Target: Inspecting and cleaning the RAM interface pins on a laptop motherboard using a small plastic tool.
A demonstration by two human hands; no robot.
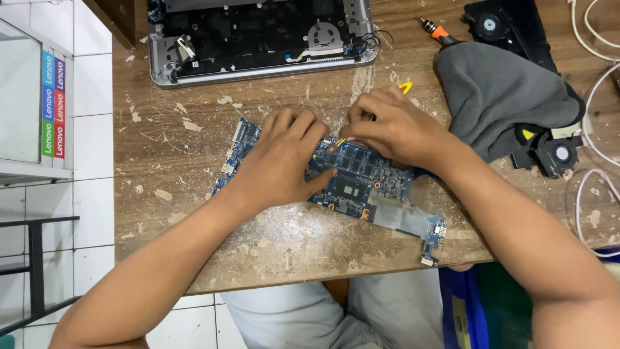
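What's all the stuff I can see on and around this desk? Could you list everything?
circuit board: one, blue, middle of the table, under both hands
opened laptop shell: one, silver and black, top edge of the table
screwdriver: one, orange and black, top right, beside the cloth
cloth: one, grey, right of the board
cooling fans: two, black, by the cloth at right
cables: several, white, far right
table: one, brown wood, scratched
left hand: pressing flat on the board
right hand: fingertips on the board's upper edge by a small yellow piece; whether it grips it is unclear
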